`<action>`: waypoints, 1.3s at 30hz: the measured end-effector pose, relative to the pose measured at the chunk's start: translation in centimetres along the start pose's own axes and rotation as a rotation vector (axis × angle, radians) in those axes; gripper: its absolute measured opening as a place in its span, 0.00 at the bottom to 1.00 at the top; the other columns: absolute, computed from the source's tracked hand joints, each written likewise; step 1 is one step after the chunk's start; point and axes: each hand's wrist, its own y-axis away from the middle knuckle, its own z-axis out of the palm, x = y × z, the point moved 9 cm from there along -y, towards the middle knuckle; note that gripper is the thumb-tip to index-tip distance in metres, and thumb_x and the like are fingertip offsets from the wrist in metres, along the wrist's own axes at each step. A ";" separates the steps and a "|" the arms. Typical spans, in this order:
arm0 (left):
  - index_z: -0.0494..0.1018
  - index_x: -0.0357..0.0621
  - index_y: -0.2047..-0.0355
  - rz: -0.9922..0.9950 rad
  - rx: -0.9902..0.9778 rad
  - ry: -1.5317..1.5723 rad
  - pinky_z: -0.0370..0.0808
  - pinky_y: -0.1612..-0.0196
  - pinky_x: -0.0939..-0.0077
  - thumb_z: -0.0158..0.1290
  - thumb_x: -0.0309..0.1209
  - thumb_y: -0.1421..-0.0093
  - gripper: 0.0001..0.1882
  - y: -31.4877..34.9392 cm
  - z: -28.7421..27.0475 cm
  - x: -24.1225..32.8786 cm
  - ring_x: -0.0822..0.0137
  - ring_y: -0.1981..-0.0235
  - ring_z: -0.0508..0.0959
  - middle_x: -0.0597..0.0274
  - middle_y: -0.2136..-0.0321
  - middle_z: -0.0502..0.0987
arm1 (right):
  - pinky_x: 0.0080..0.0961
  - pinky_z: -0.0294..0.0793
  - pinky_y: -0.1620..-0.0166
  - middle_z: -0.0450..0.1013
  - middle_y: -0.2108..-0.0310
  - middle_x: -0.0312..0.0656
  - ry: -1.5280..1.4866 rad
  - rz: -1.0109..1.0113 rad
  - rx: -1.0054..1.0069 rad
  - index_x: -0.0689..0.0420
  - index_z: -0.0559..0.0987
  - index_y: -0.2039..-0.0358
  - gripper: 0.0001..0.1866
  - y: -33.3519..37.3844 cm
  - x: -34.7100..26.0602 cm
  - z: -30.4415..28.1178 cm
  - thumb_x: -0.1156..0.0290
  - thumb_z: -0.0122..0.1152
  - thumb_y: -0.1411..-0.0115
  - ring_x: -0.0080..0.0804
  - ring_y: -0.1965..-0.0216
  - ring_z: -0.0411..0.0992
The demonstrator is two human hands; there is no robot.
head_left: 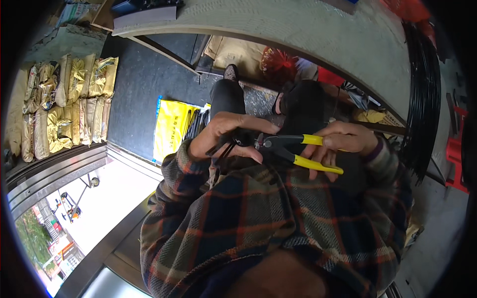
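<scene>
Grips dark metal, yellow-handled pliers (pixel 289 139) in the curled right hand (pixel 348 139) and grasps thin, black, flexible strips (pixel 243 135) in the left hand (pixel 218 131), just beside the pliers' head, below the near edge of the pale grey worktop (pixel 278 22).

Showing smooth dark-grey floor (pixel 136 79) beside long pale-grey worktop (pixel 278 21); admitting bright daylight (pixel 121 191) across silver grooved metal threshold (pixel 59 180), lower left.

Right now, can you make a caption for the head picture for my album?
The right hand holds yellow-handled pliers near the black strands in the left hand.
</scene>
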 end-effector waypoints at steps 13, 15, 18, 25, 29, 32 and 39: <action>0.71 0.38 0.61 -0.075 0.428 -0.168 0.67 0.64 0.77 0.65 0.31 0.59 0.24 1.6 -2.3 -0.2 0.69 0.68 0.72 0.61 0.68 0.72 | 0.33 0.69 0.59 0.65 0.60 0.43 1.684 -0.472 0.885 0.57 0.74 0.63 0.19 0.1 -9.4 0.1 0.79 0.58 0.60 0.42 0.60 0.67; 0.69 0.37 0.60 -0.237 0.433 -0.179 0.65 0.57 0.76 0.63 0.40 0.57 0.27 2.3 -2.4 -1.6 0.67 0.62 0.71 0.59 0.63 0.71 | 0.33 0.69 0.59 0.65 0.61 0.44 1.640 -0.457 0.872 0.56 0.74 0.63 0.20 -0.1 -8.6 -0.6 0.77 0.60 0.61 0.42 0.60 0.68; 0.69 0.36 0.60 -0.134 0.496 -0.147 0.64 0.58 0.76 0.62 0.39 0.54 0.25 2.4 -2.7 -0.9 0.68 0.62 0.70 0.59 0.63 0.71 | 0.33 0.69 0.61 0.65 0.61 0.44 1.554 -0.457 0.888 0.56 0.75 0.63 0.19 -0.9 -7.6 -0.8 0.74 0.63 0.61 0.41 0.61 0.69; 0.61 0.39 0.51 -0.128 0.512 -0.125 0.65 0.61 0.78 0.64 0.41 0.56 0.36 3.9 -3.1 -2.8 0.71 0.66 0.70 0.62 0.67 0.69 | 0.27 0.71 0.71 0.68 0.71 0.43 1.221 -0.747 0.930 0.57 0.76 0.66 0.14 -4.5 -2.9 -2.4 0.66 0.64 0.53 0.37 0.73 0.70; 0.50 0.43 0.45 -0.048 0.489 0.043 0.67 0.67 0.81 0.66 0.36 0.58 0.45 3.4 -3.4 -2.1 0.74 0.71 0.69 0.64 0.70 0.66 | 0.23 0.70 0.76 0.70 0.72 0.42 0.122 -0.852 0.585 0.58 0.76 0.68 0.12 -7.8 0.8 -3.0 0.70 0.64 0.54 0.34 0.78 0.70; 0.45 0.44 0.44 -0.129 0.542 -0.067 0.70 0.65 0.79 0.57 0.21 0.52 0.40 4.2 -4.0 -1.6 0.72 0.70 0.71 0.64 0.71 0.64 | 0.25 0.70 0.68 0.70 0.65 0.43 1.155 -0.968 1.049 0.60 0.76 0.69 0.08 -3.8 -7.4 -0.9 0.73 0.60 0.51 0.37 0.70 0.71; 0.36 0.43 0.42 -0.216 0.418 -0.156 0.68 0.52 0.66 0.46 0.14 0.47 0.39 4.0 -3.5 -1.5 0.58 0.56 0.73 0.53 0.72 0.72 | 0.22 0.68 0.62 0.68 0.57 0.44 0.626 -0.865 0.775 0.62 0.73 0.63 0.19 -4.1 -10.1 -2.2 0.71 0.67 0.55 0.32 0.63 0.68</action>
